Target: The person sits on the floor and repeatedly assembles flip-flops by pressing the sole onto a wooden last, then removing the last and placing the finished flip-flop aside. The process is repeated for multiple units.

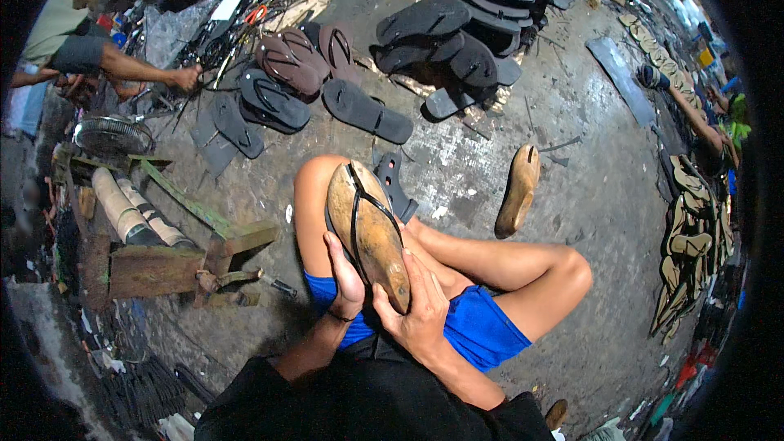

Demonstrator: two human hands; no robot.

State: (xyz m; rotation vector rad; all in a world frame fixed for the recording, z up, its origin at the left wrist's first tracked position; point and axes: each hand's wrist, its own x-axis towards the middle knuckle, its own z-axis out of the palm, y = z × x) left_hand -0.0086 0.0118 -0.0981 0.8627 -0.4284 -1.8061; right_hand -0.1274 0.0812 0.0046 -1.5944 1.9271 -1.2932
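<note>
A wooden shoe last rests over my raised left leg, toe end pointing away. A dark flip-flop sole shows along its left edge, and a black thong strap runs over its top. My right hand is closed round the heel end, thumb and fingers on either side. My left hand presses against the left side of the flip-flop; some of its fingers are hidden beneath. Another wooden last lies on the floor to the right.
Black flip-flops are heaped ahead, beside brown ones. A wooden stand with padded rods is at left. Beige sandals line the right. Another person's leg shows far left, another person's arm far right.
</note>
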